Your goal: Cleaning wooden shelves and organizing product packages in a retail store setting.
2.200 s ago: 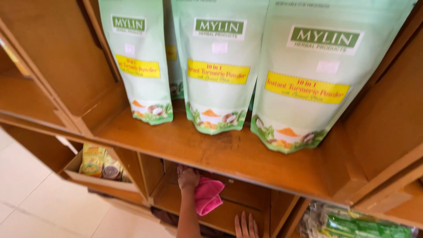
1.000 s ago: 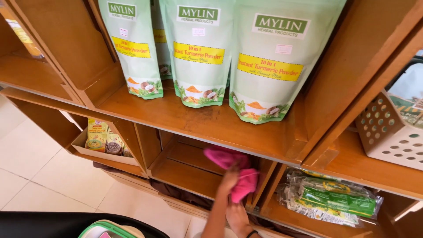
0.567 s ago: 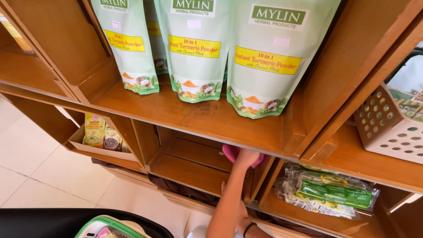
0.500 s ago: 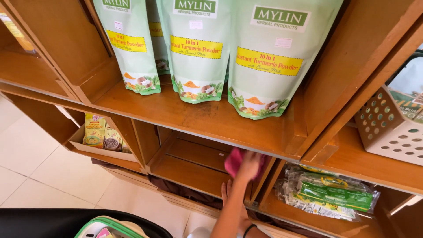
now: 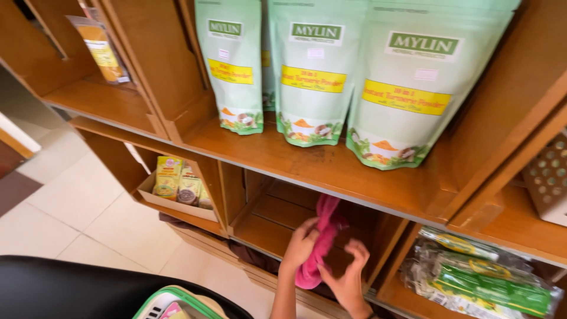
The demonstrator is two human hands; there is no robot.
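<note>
Hands met in the lower shelf bay: your left hand (image 5: 301, 245) clenched on the pink cloth (image 5: 322, 236), right hand (image 5: 348, 277) with fingers curled against its lower end, grip there unclear. Cloth hung against the bay's back, under the upper shelf (image 5: 307, 168) edge. Three green pouches (image 5: 313, 71) stood above. Wooden dividers boxed the bay in. Green packets (image 5: 478, 277) lay right, a box of small packets (image 5: 177, 186) left. Floor open below.
</note>
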